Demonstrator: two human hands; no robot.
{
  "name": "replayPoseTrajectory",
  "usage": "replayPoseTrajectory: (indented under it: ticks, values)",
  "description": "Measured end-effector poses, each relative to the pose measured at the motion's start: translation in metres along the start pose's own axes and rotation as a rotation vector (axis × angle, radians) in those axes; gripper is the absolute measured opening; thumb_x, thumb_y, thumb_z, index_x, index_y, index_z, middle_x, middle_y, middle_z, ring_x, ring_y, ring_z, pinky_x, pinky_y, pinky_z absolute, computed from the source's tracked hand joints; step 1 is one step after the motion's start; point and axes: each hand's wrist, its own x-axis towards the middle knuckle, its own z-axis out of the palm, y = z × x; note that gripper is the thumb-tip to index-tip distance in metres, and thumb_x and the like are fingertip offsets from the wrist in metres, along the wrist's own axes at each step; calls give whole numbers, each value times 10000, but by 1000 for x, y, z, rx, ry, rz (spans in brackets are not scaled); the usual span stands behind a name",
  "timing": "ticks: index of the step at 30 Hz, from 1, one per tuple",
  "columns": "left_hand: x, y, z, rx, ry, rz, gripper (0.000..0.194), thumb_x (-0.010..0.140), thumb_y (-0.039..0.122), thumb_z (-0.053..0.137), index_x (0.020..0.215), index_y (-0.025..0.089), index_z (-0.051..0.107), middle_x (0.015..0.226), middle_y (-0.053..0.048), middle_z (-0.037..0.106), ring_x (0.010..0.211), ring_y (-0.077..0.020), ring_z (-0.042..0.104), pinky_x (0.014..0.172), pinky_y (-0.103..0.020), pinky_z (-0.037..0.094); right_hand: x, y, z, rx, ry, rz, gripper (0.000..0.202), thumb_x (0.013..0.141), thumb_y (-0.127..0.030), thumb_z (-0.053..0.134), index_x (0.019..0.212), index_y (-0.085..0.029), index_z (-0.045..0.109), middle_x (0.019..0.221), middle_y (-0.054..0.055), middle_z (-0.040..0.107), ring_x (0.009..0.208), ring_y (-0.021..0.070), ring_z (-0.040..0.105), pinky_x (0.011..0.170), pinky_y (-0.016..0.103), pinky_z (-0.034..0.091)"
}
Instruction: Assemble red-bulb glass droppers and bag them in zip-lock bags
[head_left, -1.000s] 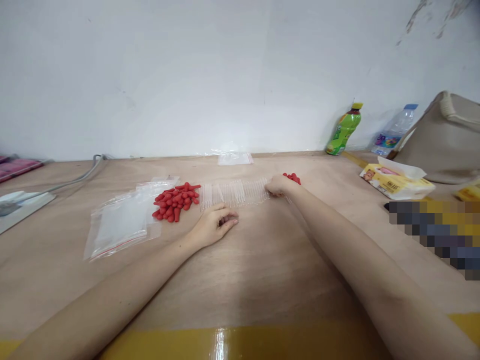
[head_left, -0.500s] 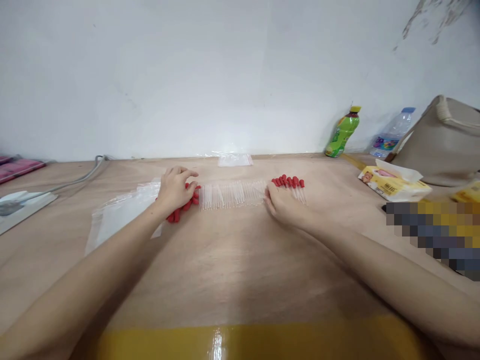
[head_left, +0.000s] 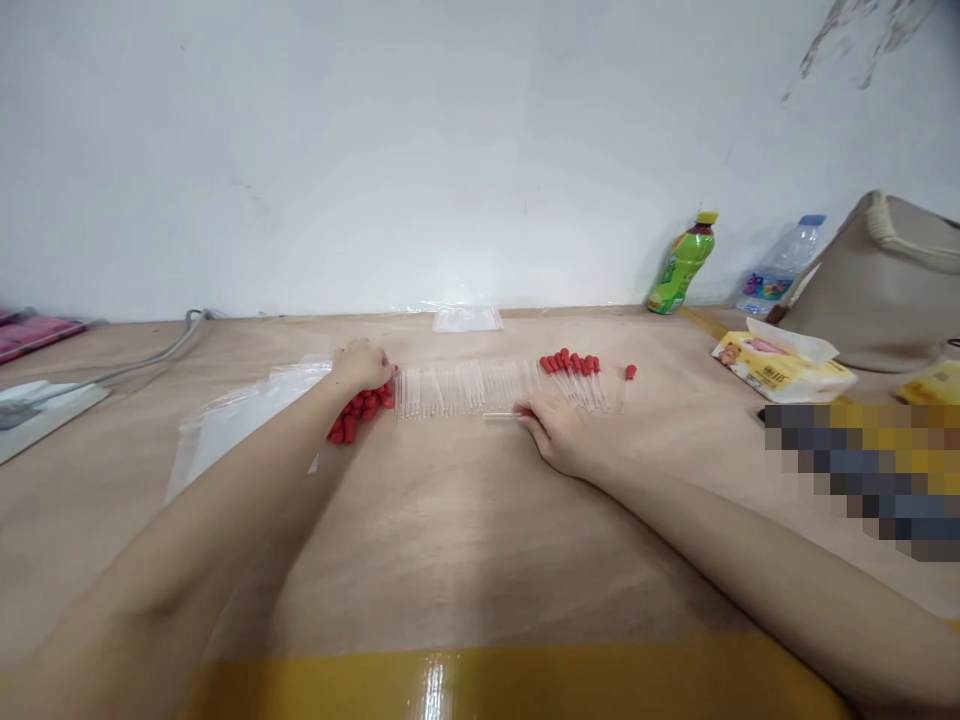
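My right hand (head_left: 555,430) is pinched on a clear glass dropper tube (head_left: 499,417), which points left, just in front of a row of similar bare tubes (head_left: 450,390) lying side by side. My left hand (head_left: 361,365) is over the far edge of a pile of red rubber bulbs (head_left: 360,410), fingers curled downward; whatever is between them is hidden. Beyond my right hand lie several droppers with red bulbs fitted (head_left: 574,365). One more capped dropper (head_left: 630,373) lies apart to their right.
Clear plastic bags (head_left: 240,425) lie under and left of my left forearm. Another small bag (head_left: 466,320) lies by the wall. On the right stand a green bottle (head_left: 682,262), a water bottle (head_left: 780,265), a tissue pack (head_left: 784,365) and a beige bag (head_left: 885,290).
My right hand has drawn a tube toward me out of the row. My left hand's fingers have curled down into the bulbs. One capped dropper now lies apart on the right.
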Motion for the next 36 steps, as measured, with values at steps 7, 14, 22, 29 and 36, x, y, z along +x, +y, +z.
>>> replayPoseTrajectory:
  ticks: [7,14,22,29,36]
  values:
    - [-54,26,-2,-461,396,285,203,840,293,424,936,155,536,944,-83,605,925,-221,543,792,-346,432,-2,0,0,-111,-17,-44,218,883,-185,356,984,-182,549,918,65,604,847,164,549,775,316,352]
    - [-126,62,26,-770,120,560,218,857,280,446,1023,161,520,893,-66,637,798,-171,598,695,-290,468,-2,-9,-7,-114,-50,-21,196,876,-271,401,875,-171,569,798,27,642,673,118,553,766,301,306]
    - [-124,63,29,-843,-19,558,226,869,288,421,977,176,585,813,-30,630,704,-136,592,661,-255,476,-1,-17,-3,-70,-38,-52,192,876,-273,407,868,-179,574,779,11,655,629,105,544,740,291,275]
    - [-124,67,32,-962,-75,530,222,854,300,448,949,151,583,700,-6,595,631,-113,564,621,-234,470,1,-16,0,-34,-105,-64,172,866,-259,431,841,-186,585,749,2,648,641,113,539,737,291,272]
    - [-123,66,35,-1026,-180,540,226,832,299,478,930,141,606,658,-9,586,597,-110,555,589,-228,473,4,-13,-2,33,-152,-71,161,856,-241,471,843,-207,628,757,-5,670,659,114,560,739,296,257]
